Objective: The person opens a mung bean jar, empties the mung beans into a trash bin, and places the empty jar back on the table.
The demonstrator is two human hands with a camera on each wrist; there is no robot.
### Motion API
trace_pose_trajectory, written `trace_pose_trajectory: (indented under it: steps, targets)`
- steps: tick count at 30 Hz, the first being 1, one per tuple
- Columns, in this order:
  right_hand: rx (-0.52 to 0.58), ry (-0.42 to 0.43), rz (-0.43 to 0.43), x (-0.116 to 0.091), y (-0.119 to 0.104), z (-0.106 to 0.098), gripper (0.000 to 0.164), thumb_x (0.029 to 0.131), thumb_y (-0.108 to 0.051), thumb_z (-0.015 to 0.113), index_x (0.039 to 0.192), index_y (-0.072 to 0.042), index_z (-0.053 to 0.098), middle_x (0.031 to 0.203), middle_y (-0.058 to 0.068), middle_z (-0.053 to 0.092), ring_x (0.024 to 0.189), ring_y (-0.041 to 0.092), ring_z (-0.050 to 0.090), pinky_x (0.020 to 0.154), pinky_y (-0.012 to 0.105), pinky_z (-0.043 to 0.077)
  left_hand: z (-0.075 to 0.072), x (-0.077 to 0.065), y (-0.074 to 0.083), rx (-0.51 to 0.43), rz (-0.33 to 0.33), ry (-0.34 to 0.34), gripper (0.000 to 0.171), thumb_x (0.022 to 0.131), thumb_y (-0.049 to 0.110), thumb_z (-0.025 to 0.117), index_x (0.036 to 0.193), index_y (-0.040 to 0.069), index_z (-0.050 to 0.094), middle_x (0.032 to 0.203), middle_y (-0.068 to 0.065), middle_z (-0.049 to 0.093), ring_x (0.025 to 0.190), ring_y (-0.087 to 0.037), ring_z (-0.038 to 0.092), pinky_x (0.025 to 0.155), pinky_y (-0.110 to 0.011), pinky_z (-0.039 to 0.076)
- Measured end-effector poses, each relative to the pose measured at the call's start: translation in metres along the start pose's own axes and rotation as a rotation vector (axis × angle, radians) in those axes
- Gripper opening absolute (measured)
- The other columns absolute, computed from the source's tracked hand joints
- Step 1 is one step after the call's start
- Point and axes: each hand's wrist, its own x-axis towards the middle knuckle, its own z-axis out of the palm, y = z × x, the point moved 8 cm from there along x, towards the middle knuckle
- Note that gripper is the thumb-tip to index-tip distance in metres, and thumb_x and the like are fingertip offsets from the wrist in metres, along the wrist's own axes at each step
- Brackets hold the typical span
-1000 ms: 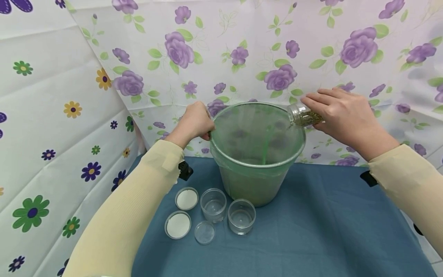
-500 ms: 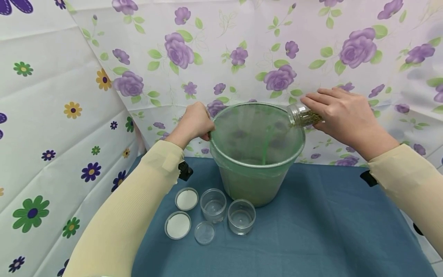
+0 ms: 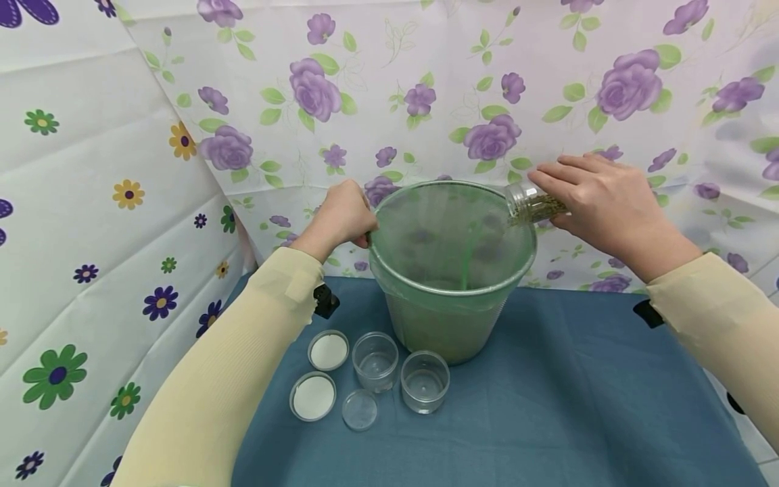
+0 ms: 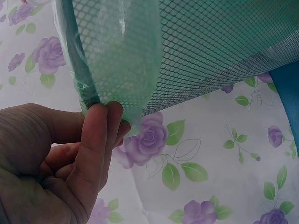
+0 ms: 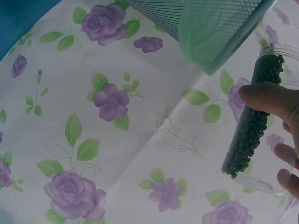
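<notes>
A mesh wastebasket [image 3: 447, 331] stands toward the back of the table, lined with a translucent green bag [image 3: 414, 291] folded over its rim. My left hand [image 3: 345, 213] pinches the bag at the left rim; thumb and fingertips meet on the film in the left wrist view. On the opposite side, my right hand [image 3: 608, 203] grips a clear jar [image 3: 517, 197] tipped with its uncovered mouth over the basket's rim. Small green beans [image 5: 261, 112] lie along the jar's lower side in the right wrist view. The palm hides the jar's base in the head view.
Two clear round containers [image 3: 374, 362] stand without lids before the wastebasket. Beside them lie two white-lined lids [image 3: 314, 396] and a clear lid [image 3: 360, 410]. Blue cloth [image 3: 523, 433] covers the table, with flowered sheets [image 3: 402, 54] behind and at left.
Beans in the tipped jar have thinned slightly toward its mouth. Both hands, the wastebasket and the containers hold their places.
</notes>
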Motion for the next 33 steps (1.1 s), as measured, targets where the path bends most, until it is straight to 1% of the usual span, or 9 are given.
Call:
trace_pose_trajectory:
  steps: [3, 15, 22, 30, 33]
  targets:
    - [-0.006, 0.000, 0.001, -0.0003, 0.0003, 0.0003, 0.089, 0.050, -0.016, 0.091, 0.132, -0.015, 0.055, 0.126, 0.011, 0.061, 0.111, 0.035, 0.058, 0.085, 0.054, 0.049, 0.0002, 0.0000, 0.0000, -0.001, 0.001, -0.001, 0.023, 0.078, 0.003, 0.059, 0.055, 0.004, 0.060, 0.054, -0.012, 0.064, 0.048, -0.020, 0.066, 0.047, -0.030, 0.054]
    - [-0.009, 0.008, -0.005, 0.0002, 0.0005, -0.0009, 0.088, 0.050, -0.015, 0.091, 0.131, -0.014, 0.056, 0.125, 0.011, 0.062, 0.111, 0.035, 0.059, 0.084, 0.054, 0.050, -0.0001, 0.0017, 0.0006, 0.000, 0.019, -0.004, 0.022, 0.078, 0.004, 0.059, 0.056, 0.005, 0.060, 0.054, -0.012, 0.064, 0.048, -0.020, 0.066, 0.048, -0.030, 0.054]
    - [-0.007, 0.009, -0.005, 0.0007, 0.0006, -0.0011, 0.088, 0.050, -0.015, 0.091, 0.131, -0.015, 0.056, 0.124, 0.010, 0.062, 0.110, 0.034, 0.059, 0.088, 0.054, 0.048, -0.0003, 0.0011, 0.0016, 0.001, 0.017, -0.004, 0.022, 0.078, 0.004, 0.059, 0.056, 0.004, 0.060, 0.054, -0.013, 0.064, 0.048, -0.020, 0.066, 0.048, -0.030, 0.054]
    - [-0.005, 0.008, -0.007, 0.0001, 0.0001, -0.0010, 0.087, 0.051, -0.016, 0.091, 0.130, -0.015, 0.056, 0.124, 0.010, 0.062, 0.110, 0.034, 0.059, 0.089, 0.054, 0.048, 0.0006, 0.0013, 0.0005, 0.006, 0.006, -0.002, 0.029, 0.077, 0.003, 0.058, 0.049, 0.009, 0.053, 0.052, -0.012, 0.064, 0.048, -0.020, 0.066, 0.047, -0.030, 0.053]
    - [-0.005, 0.003, -0.009, 0.0008, -0.0002, -0.0005, 0.087, 0.051, -0.015, 0.091, 0.131, -0.015, 0.056, 0.125, 0.010, 0.062, 0.110, 0.034, 0.059, 0.090, 0.054, 0.047, 0.0007, 0.0015, 0.0002, 0.002, 0.004, -0.004, 0.027, 0.077, 0.002, 0.058, 0.051, 0.008, 0.055, 0.053, -0.012, 0.064, 0.048, -0.020, 0.066, 0.047, -0.030, 0.054]
